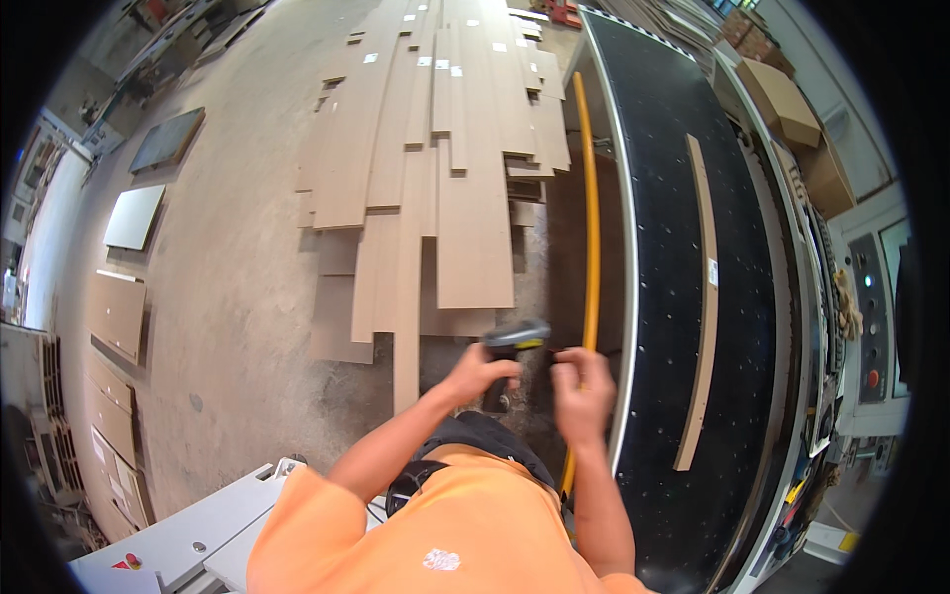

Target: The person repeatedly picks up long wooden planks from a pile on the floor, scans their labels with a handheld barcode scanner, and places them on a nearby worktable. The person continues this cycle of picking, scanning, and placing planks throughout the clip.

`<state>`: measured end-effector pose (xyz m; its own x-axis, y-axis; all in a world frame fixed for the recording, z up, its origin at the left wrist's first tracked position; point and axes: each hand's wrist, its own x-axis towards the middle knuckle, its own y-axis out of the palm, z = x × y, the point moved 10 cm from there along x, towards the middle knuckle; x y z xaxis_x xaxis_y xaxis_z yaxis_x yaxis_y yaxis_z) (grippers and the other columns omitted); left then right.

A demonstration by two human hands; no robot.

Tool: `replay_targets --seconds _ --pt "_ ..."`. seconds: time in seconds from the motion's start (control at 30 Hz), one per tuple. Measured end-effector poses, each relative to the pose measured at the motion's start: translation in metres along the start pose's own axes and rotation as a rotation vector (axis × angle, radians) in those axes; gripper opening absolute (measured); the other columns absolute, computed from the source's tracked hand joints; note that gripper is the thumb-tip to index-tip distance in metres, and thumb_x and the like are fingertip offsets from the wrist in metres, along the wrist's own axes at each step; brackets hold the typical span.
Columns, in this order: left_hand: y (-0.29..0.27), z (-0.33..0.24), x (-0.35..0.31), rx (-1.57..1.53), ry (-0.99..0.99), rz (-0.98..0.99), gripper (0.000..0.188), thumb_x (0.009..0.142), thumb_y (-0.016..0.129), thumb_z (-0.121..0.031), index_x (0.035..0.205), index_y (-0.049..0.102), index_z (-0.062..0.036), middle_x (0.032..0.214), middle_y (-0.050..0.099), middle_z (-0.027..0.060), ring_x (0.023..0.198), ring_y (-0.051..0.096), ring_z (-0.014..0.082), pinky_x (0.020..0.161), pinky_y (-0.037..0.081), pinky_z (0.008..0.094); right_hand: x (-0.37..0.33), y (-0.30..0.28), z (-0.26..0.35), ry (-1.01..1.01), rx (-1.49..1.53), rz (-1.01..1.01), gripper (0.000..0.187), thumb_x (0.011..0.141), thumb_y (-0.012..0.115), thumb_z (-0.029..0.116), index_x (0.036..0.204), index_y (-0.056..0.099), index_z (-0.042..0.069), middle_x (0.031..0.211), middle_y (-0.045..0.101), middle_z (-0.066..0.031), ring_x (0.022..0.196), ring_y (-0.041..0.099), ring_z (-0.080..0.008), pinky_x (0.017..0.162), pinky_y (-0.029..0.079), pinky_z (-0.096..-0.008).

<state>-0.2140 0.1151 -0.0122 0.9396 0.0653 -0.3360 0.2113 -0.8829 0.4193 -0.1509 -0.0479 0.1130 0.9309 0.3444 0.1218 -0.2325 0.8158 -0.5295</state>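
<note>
My left hand (pixel 478 376) is wrapped round the dark grip of a pistol-shaped handheld scanner (pixel 517 338), grey on top with a yellow-green band, slightly blurred. It is held in front of my body, its head turned to the right. Close beside it, my right hand (pixel 582 388) is closed with the fingers curled together. Something small and dark shows at its fingertips, too blurred to name. A narrow wooden strip (pixel 706 297) with a white label lies lengthwise on the black table (pixel 658 208) to my right.
Ahead on the floor lie stacked long brown boards (pixel 475 218), several with white labels. A yellow rail (pixel 592 218) runs along the table's left side. Flat panels (pixel 135 218) lie at the far left. A control panel (pixel 871 317) stands at the right, and a white machine surface (pixel 188 535) is lower left.
</note>
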Motion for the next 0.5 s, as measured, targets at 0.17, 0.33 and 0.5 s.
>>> replay_targets --seconds 0.17,0.33,0.5 --pt "-0.184 -0.013 -0.13 -0.151 0.044 -0.525 0.016 0.086 0.067 -0.016 0.086 0.07 -0.0006 0.071 0.069 0.0084 0.068 0.067 0.0166 0.068 0.055 0.0313 -0.105 0.266 -0.101 0.491 -0.076 0.733 0.069 0.084 0.08 0.033 0.133 0.05 -0.006 0.114 0.069 -0.0186 0.098 0.069 -0.0282 0.087 0.055 -0.0371" --pt "-0.259 0.002 -0.228 -0.003 -0.135 -0.749 0.021 0.086 0.064 -0.024 0.085 0.068 -0.0039 0.068 0.07 0.0068 0.046 0.057 0.0097 0.035 0.034 0.0226 -0.138 0.351 -0.117 0.613 0.226 0.679 0.057 0.081 0.082 0.035 0.118 0.064 -0.004 0.109 0.072 -0.0184 0.1 0.07 -0.0254 0.087 0.055 -0.0375" --pt "-0.264 0.01 -0.234 -0.076 -0.192 -0.634 0.022 0.085 0.069 -0.02 0.094 0.068 -0.0009 0.07 0.069 0.0072 0.055 0.063 0.0119 0.046 0.045 0.0251 -0.122 0.278 -0.063 0.375 -0.108 0.413 0.039 0.084 0.075 0.025 0.105 0.058 -0.003 0.098 0.069 -0.0296 0.097 0.068 -0.0452 0.082 0.053 -0.0502"
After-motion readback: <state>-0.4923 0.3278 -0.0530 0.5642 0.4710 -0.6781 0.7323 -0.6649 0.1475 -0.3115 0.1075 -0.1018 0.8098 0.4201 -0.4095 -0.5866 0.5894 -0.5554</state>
